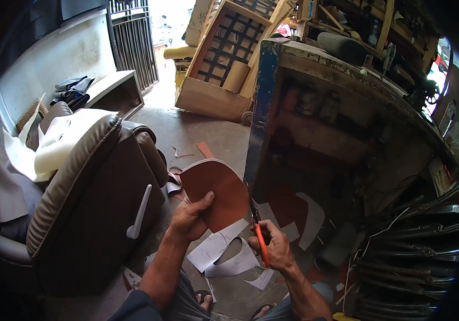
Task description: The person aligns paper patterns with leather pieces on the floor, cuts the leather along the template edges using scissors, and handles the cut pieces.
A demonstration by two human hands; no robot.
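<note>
My left hand grips a rounded piece of brown leather-like sheet by its lower left edge, thumb lying on top. A pale layer shows along the curved rim of the piece. In my right hand is a pair of scissors with orange handles. The dark blades point up, close against the right edge of the brown piece; whether they touch it I cannot tell. Below the hands, white paper scraps with cut-out curves lie on the floor.
A brown padded recliner with a pale lever stands at the left. To the right is a worn workbench with dark shelves beneath. Stacked black frames fill the lower right. A wooden sofa frame leans at the back. Offcuts litter the floor.
</note>
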